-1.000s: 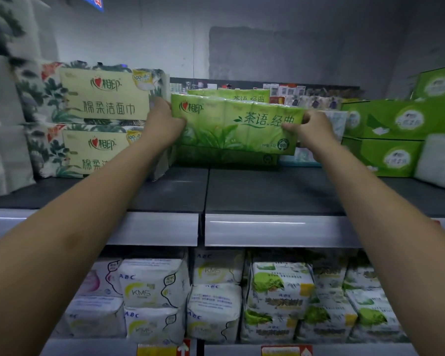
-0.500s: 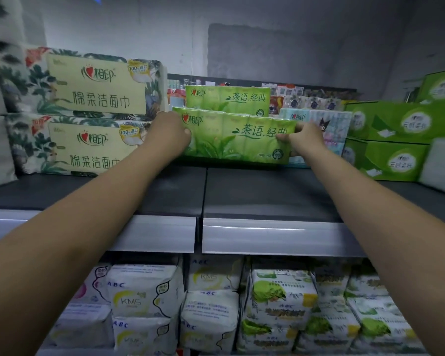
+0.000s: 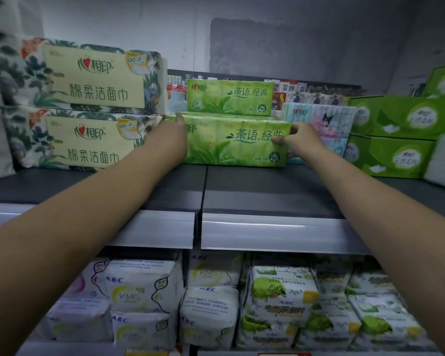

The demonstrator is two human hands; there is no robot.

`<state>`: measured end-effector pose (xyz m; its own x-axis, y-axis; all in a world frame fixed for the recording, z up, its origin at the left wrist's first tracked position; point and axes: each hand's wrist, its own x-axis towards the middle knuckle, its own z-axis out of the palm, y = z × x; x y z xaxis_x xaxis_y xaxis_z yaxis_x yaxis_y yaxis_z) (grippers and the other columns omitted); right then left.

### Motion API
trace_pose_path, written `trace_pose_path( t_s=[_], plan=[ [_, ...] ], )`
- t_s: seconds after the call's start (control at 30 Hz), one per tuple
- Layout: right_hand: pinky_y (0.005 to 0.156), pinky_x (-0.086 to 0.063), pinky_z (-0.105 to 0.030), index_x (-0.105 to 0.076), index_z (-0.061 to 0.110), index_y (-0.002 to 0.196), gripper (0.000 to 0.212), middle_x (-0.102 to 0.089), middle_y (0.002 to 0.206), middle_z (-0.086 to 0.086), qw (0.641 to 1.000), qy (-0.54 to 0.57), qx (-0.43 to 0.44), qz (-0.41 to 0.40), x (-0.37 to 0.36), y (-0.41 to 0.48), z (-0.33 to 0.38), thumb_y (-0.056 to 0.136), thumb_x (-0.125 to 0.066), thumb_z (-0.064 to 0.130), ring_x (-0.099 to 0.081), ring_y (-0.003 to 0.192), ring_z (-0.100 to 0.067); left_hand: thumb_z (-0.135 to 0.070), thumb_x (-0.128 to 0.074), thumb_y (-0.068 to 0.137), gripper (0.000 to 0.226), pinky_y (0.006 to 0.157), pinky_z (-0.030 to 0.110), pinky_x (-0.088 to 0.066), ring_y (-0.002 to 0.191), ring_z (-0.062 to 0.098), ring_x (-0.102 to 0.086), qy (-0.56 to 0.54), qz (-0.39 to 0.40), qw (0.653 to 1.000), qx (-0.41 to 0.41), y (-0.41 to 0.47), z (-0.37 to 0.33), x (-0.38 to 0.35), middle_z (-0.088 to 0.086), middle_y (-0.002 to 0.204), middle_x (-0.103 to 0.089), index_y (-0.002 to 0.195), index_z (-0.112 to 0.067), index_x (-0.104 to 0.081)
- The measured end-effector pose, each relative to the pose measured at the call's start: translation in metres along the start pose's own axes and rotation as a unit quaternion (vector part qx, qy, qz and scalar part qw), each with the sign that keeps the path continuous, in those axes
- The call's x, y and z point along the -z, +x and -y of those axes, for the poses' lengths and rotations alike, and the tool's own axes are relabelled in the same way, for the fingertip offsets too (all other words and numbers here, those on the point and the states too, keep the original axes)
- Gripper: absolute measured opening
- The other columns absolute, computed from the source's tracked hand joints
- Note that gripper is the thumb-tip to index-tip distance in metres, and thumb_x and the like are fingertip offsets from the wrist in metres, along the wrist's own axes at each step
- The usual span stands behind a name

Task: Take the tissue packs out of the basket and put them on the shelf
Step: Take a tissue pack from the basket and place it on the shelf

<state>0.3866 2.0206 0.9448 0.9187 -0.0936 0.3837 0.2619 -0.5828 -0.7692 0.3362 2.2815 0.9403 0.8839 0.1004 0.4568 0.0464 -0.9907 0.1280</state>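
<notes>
A green tissue pack (image 3: 235, 142) stands on the dark shelf (image 3: 262, 186), its lower edge down on the shelf surface. My left hand (image 3: 168, 138) grips its left end, thumb over the top edge. My right hand (image 3: 299, 142) pinches its right end, fingers on the front face. A second identical green tissue pack (image 3: 229, 97) stands higher up just behind it. The basket is out of view.
Two floral cream tissue packs (image 3: 93, 109) are stacked left of the green one. A pastel cartoon-printed pack (image 3: 329, 127) and green tissue boxes (image 3: 396, 137) sit to the right. The lower shelf holds white and green wrapped packs (image 3: 278, 304). The shelf's grey front rail (image 3: 267, 235) runs across.
Both hands have lowered the green pack from mid-air until it sits on the shelf, in front of the other green pack. The camera has tilted slightly.
</notes>
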Motion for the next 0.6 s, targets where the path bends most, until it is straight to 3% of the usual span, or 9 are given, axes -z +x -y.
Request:
trace_pose_path(
  t_s=[0.17,0.27,0.37,0.47,0.53,0.6],
  plan=[
    [0.086,-0.054,-0.050,-0.053,0.004,0.116,0.046,-0.061,0.116,-0.013,0.999,-0.034,0.002,0.013,0.000,-0.004,0.001,0.082,-0.071,0.028,-0.061,0.104,-0.031,0.003,-0.043,0.092,0.062,0.100,0.046,-0.038,0.126,0.040,-0.044,0.081,-0.033,0.996,-0.013,-0.005,-0.006,0.002,0.029,0.134,-0.047,0.148,0.006,-0.016],
    [0.091,-0.051,-0.048,-0.052,0.004,0.117,0.044,-0.061,0.117,-0.013,0.998,-0.053,0.008,0.017,0.001,-0.005,0.000,0.084,-0.069,0.029,-0.059,0.106,-0.030,0.000,-0.042,0.093,0.071,0.108,0.049,-0.029,0.133,0.039,-0.038,0.053,-0.002,0.999,-0.011,-0.005,-0.004,-0.004,0.029,0.136,-0.047,0.150,0.004,0.001],
    [0.092,-0.048,-0.042,-0.051,0.004,0.120,0.049,-0.060,0.119,-0.013,0.996,-0.081,0.020,0.013,0.002,-0.007,0.001,0.084,-0.069,0.031,-0.057,0.103,-0.026,-0.001,-0.040,0.093,0.072,0.093,0.046,-0.042,0.119,0.039,-0.050,0.005,-0.017,1.000,-0.020,-0.008,-0.003,-0.003,0.031,0.125,-0.053,0.150,0.003,0.004],
    [0.099,-0.043,-0.038,-0.040,0.002,0.136,0.069,-0.051,0.134,-0.013,0.995,-0.082,0.046,-0.034,0.006,-0.011,0.006,0.083,-0.069,0.036,-0.051,0.117,-0.027,-0.003,-0.040,0.094,0.052,0.080,0.042,-0.043,0.108,0.042,-0.053,-0.052,-0.047,0.997,-0.032,-0.011,-0.003,0.002,0.032,0.118,-0.054,0.143,0.005,-0.025],
    [0.097,-0.042,-0.034,-0.041,0.005,0.136,0.061,-0.051,0.134,-0.010,0.994,-0.028,0.060,-0.089,0.011,-0.016,0.011,0.088,-0.062,0.037,-0.051,0.118,-0.024,-0.007,-0.041,0.094,0.038,0.078,0.039,-0.042,0.104,0.041,-0.054,-0.099,-0.064,0.992,-0.036,-0.012,0.000,0.007,0.030,0.114,-0.057,0.131,0.003,-0.042],
    [0.089,-0.043,-0.028,-0.049,0.007,0.128,0.046,-0.055,0.125,-0.007,0.987,0.030,0.067,-0.142,0.018,-0.020,0.016,0.093,-0.055,0.036,-0.052,0.106,-0.017,-0.009,-0.043,0.094,0.036,0.085,0.037,-0.044,0.105,0.039,-0.056,-0.157,-0.074,0.984,-0.046,-0.014,0.004,0.018,0.026,0.116,-0.060,0.129,0.000,-0.050]
  ],
)
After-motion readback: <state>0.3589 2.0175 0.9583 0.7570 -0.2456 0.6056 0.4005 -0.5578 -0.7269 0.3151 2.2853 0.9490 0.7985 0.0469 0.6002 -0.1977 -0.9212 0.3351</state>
